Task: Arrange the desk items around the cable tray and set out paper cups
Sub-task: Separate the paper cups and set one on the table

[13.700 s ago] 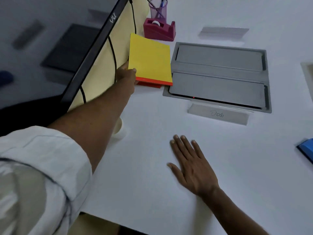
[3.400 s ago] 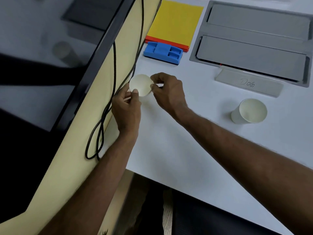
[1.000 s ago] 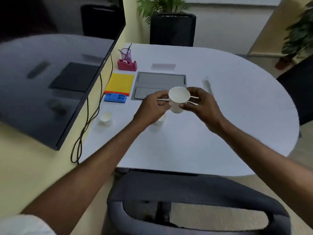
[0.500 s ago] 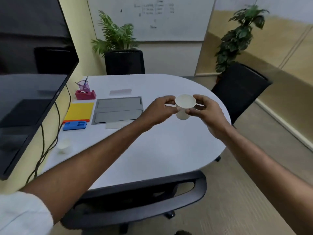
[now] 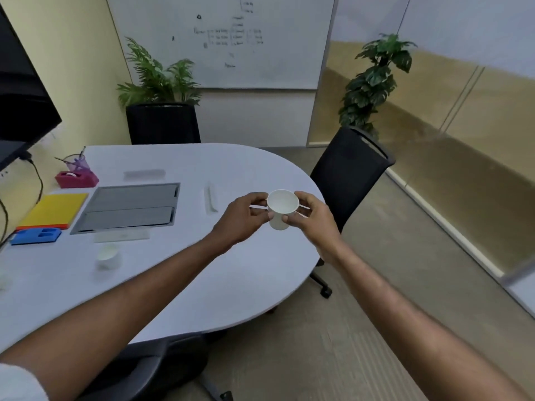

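Paper cup (image 5: 282,209), likely light and easily crushed: left grip (image 5: 240,219) and right grip (image 5: 314,218) pinch its sides, upright between them. Hold lightly below the rim.

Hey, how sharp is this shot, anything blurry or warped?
Head view: the held cup between the left hand and right hand is fairly sharp; the standing cup on the table is smeared; whiteboard writing is unreadable; the wide-angle lens slants wall lines near the edges.
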The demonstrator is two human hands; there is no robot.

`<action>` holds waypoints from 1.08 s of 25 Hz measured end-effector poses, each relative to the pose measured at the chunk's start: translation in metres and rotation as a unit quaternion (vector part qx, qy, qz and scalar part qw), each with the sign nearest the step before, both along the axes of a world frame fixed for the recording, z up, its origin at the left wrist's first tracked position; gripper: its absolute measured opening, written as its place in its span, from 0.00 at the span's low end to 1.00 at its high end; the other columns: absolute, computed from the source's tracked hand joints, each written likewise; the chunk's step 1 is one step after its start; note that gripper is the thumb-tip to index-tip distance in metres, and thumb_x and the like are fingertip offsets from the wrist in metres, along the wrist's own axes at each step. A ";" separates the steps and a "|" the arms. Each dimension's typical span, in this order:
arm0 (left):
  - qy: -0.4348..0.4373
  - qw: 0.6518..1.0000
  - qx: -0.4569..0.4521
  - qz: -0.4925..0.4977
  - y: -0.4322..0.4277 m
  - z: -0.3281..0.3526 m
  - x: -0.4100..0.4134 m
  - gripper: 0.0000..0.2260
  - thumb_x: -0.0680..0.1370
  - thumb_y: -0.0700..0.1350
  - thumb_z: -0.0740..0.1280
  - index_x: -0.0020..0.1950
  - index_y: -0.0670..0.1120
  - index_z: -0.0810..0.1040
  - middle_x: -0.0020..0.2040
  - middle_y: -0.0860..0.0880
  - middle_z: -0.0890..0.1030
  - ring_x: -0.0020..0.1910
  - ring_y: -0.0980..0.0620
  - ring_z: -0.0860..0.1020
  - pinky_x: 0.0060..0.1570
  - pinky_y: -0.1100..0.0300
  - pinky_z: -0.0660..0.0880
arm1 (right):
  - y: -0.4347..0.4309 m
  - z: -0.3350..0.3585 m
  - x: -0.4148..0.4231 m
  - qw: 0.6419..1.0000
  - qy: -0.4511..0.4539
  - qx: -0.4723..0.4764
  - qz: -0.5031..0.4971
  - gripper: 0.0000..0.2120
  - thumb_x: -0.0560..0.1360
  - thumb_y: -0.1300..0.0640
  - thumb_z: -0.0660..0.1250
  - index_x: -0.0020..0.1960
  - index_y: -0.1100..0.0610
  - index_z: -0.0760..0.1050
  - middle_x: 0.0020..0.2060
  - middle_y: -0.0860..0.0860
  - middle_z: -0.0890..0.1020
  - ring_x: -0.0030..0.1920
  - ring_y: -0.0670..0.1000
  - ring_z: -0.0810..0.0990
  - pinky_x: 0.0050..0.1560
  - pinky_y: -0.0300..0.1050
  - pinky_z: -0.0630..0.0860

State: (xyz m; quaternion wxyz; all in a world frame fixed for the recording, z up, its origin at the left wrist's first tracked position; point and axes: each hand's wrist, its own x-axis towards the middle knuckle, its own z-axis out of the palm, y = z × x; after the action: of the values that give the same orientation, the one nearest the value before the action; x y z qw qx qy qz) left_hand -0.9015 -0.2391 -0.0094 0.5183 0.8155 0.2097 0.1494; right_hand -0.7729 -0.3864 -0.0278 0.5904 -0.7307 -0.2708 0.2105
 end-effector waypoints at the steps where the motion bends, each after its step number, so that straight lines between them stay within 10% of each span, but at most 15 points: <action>1: -0.003 1.000 -0.003 0.008 -0.007 -0.003 0.013 0.21 0.79 0.47 0.71 0.71 0.50 0.74 0.65 0.54 0.80 0.57 0.58 0.83 0.53 0.61 0.78 | -0.005 -0.002 0.014 1.000 0.005 0.002 0.004 0.29 0.71 0.62 0.77 0.70 0.53 0.73 0.65 0.49 0.80 0.66 0.50 0.78 0.68 0.57 0.76; 17: -0.016 0.989 -0.057 0.135 0.054 -0.078 0.251 0.22 0.79 0.47 0.71 0.73 0.53 0.72 0.68 0.54 0.78 0.61 0.57 0.81 0.53 0.68 0.74 | 0.096 -0.058 0.257 0.996 -0.003 -0.049 0.069 0.32 0.74 0.59 0.75 0.75 0.54 0.68 0.70 0.48 0.76 0.71 0.48 0.74 0.71 0.51 0.74; 27: 0.042 0.970 -0.062 0.231 0.135 -0.154 0.357 0.31 0.78 0.46 0.72 0.79 0.47 0.64 0.75 0.47 0.72 0.69 0.50 0.77 0.64 0.52 0.78 | 0.222 -0.117 0.371 0.981 0.005 -0.107 0.159 0.31 0.72 0.61 0.77 0.72 0.54 0.70 0.67 0.48 0.78 0.67 0.47 0.76 0.57 0.30 0.76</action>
State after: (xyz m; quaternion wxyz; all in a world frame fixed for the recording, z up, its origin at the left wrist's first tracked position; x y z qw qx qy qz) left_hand -0.5450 -0.1042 -0.1630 0.5102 0.7166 0.4230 0.2173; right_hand -0.4019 -0.1649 -0.1450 0.4689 -0.7362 -0.3568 0.3331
